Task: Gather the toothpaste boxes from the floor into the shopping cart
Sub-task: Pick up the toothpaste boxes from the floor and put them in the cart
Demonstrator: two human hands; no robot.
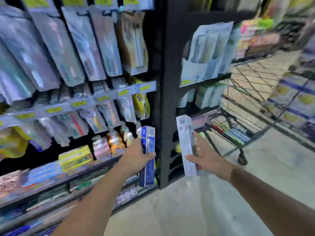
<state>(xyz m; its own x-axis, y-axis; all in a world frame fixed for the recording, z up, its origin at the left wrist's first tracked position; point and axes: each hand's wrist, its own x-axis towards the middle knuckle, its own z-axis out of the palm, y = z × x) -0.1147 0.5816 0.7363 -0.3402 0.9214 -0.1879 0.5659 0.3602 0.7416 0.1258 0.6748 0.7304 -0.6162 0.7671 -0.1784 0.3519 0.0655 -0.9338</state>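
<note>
My left hand [136,157] grips a blue toothpaste box [148,155], held upright in front of the shelf's black end post. A white and grey toothpaste box [185,143] stands nearly upright in my right hand [207,158], a little right of the post. The wire shopping cart [242,106] stands beyond and to the right of my right hand, with several boxes [235,133] lying in its lower part. The view is blurred by motion.
Store shelves [81,103] full of toothbrush packs and boxes fill the left side. A black upright post [163,92] stands between my hands. Stacked cartons [293,99] line the right edge. Pale floor [196,206] lies below my arms.
</note>
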